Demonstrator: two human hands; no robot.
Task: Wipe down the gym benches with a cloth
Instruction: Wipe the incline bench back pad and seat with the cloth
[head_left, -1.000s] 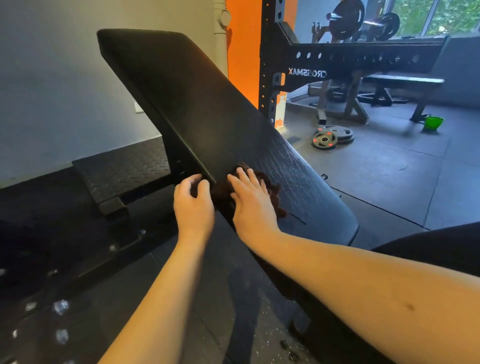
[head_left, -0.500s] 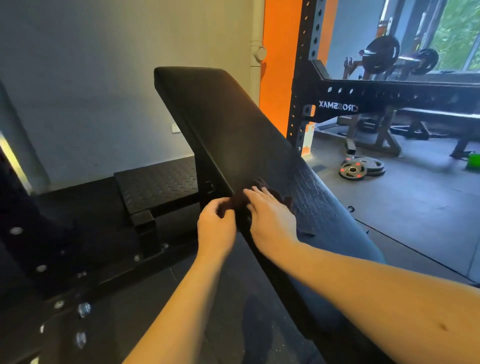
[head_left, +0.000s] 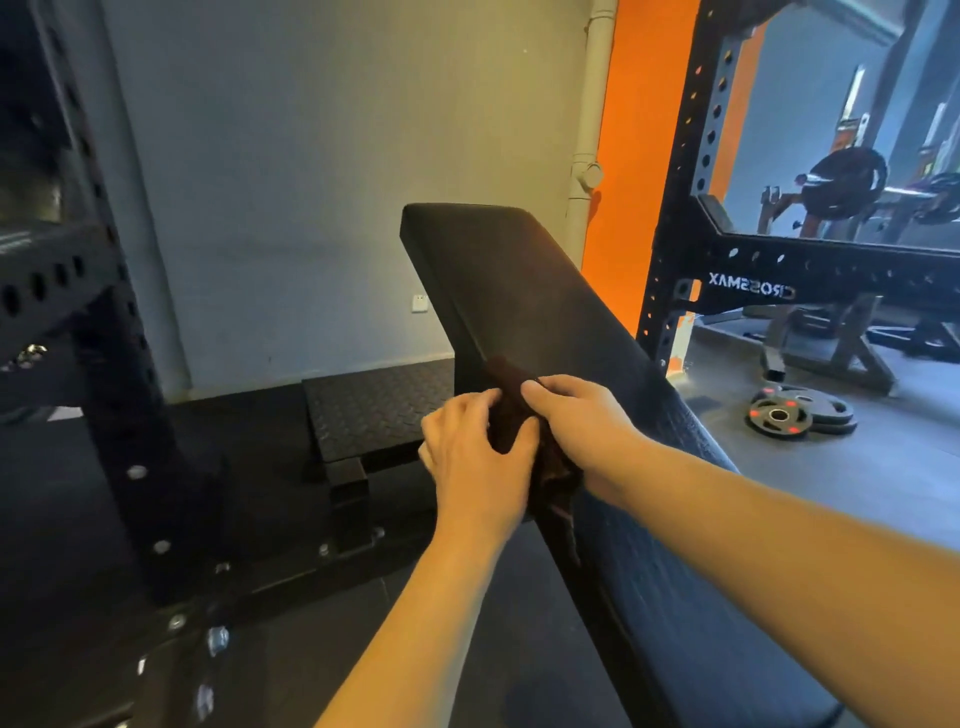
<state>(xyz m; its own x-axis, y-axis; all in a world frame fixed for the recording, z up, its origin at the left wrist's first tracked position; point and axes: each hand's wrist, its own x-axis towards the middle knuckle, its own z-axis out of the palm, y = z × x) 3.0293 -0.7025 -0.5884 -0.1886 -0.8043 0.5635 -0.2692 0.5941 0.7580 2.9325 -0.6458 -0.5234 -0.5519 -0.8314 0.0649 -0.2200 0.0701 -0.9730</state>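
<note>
cloth (head_left: 505, 410) bunched, partly hidden under right hand (head_left: 582, 422).

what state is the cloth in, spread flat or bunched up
Bunched up: the cloth is gathered between the left hand and right hand at the bench edge, one end hanging down.

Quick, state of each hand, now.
Left hand: gripping the dark brown cloth at the edge of the black padded bench.
Right hand: gripping the same cloth.
</note>
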